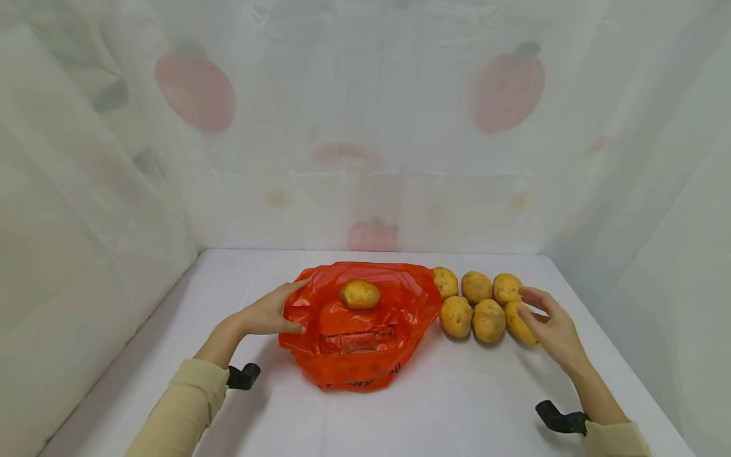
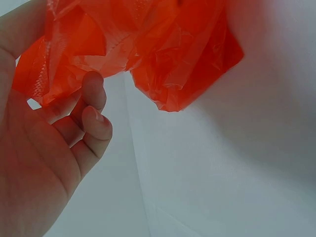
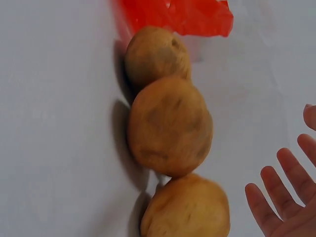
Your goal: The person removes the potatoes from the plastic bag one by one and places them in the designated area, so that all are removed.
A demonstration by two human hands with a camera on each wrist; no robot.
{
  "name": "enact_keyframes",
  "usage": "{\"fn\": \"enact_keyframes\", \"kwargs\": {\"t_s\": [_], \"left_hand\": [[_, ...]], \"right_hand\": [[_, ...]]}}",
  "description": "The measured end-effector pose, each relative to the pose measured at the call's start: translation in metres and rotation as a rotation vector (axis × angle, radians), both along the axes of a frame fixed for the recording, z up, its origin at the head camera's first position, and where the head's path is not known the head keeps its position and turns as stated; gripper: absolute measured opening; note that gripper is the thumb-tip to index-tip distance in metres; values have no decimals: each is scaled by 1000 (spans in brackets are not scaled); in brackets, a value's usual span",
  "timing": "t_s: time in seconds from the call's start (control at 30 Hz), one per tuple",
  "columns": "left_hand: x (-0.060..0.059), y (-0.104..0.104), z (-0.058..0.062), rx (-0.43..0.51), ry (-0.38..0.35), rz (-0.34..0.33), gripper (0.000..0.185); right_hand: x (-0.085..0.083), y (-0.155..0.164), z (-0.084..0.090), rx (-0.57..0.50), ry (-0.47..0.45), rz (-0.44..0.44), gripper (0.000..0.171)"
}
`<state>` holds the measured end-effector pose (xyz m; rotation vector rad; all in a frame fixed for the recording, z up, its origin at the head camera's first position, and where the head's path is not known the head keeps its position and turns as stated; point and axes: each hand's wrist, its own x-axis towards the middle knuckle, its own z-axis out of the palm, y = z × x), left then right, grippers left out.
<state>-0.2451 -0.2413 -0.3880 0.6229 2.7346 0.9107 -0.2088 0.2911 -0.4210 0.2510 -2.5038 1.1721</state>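
An orange-red plastic bag (image 1: 365, 374) with dark printing stands on the white table, its mouth spread. One potato (image 1: 360, 294) shows inside the mouth, toward the back. My left hand (image 1: 268, 312) holds the bag's left edge, thumb toward the front and fingers at the rim; in the left wrist view, two fingers (image 2: 94, 94) curl loosely beside the film. To the right, my right hand (image 1: 551, 327) reaches over the outermost potatoes, fingers spread and nothing gripped. Its fingertips overlap the near right potato (image 1: 521, 322) in the head view, while the right wrist view shows a gap.
Several potatoes stand in two rows right of the bag, among them a front one (image 1: 455, 317) and a back one (image 1: 476, 288). White curtains (image 1: 365, 209) with faded fruit prints enclose the table (image 1: 457, 406) at the back and sides.
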Motion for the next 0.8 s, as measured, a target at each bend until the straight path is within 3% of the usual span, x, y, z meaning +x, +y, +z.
{"fn": "enact_keyframes", "kwargs": {"t_s": [0.23, 0.5, 0.7, 0.8], "left_hand": [[2, 1, 1, -7, -14, 16, 93], [1, 1, 0, -4, -7, 9, 93], [0, 1, 1, 1, -3, 4, 91], [1, 2, 1, 4, -8, 3, 90]], "right_hand": [[0, -25, 14, -34, 34, 107, 36], [-9, -51, 18, -37, 24, 183, 34], [-6, -78, 34, -57, -38, 261, 34], [-11, -85, 30, -60, -105, 293, 38]]}}
